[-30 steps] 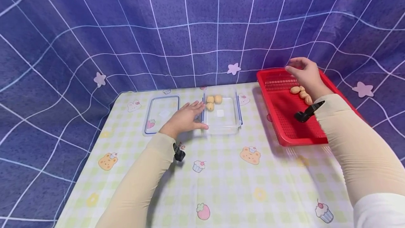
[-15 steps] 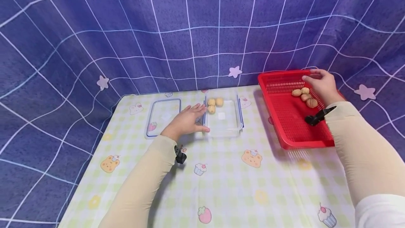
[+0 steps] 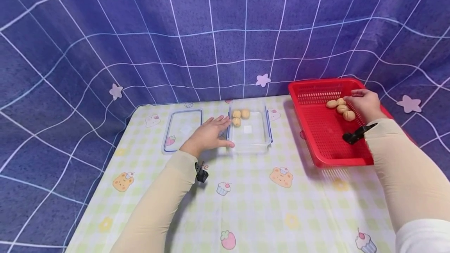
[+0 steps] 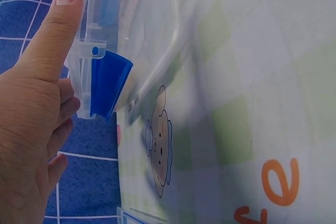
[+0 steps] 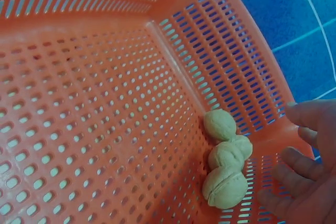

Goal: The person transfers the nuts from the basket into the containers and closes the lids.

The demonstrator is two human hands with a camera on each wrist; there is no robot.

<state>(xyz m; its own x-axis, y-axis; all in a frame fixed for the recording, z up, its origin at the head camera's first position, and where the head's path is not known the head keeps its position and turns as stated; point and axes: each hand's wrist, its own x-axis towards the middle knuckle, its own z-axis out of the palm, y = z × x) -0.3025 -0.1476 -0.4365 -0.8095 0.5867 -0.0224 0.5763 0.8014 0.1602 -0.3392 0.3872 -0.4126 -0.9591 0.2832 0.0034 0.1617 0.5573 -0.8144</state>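
My left hand lies with extended fingers at the left side of a clear plastic food container. In the left wrist view, the thumb reaches along its rim, near a blue locking flap. Three walnuts sit in the container's far left corner. My right hand hangs inside the red plastic basket, fingers loosely bent and holding nothing. Several walnuts lie clustered just beside its fingertips, against the basket's wall in the right wrist view.
A clear lid with a blue seal lies flat left of the container. A checked tablecloth with printed cartoons covers the table. Behind stands a blue curtain with white grid lines.
My right hand has come down from above the basket's far rim and moved rightward, close to the walnuts. The left hand stays at the container. The head view has shifted slightly.
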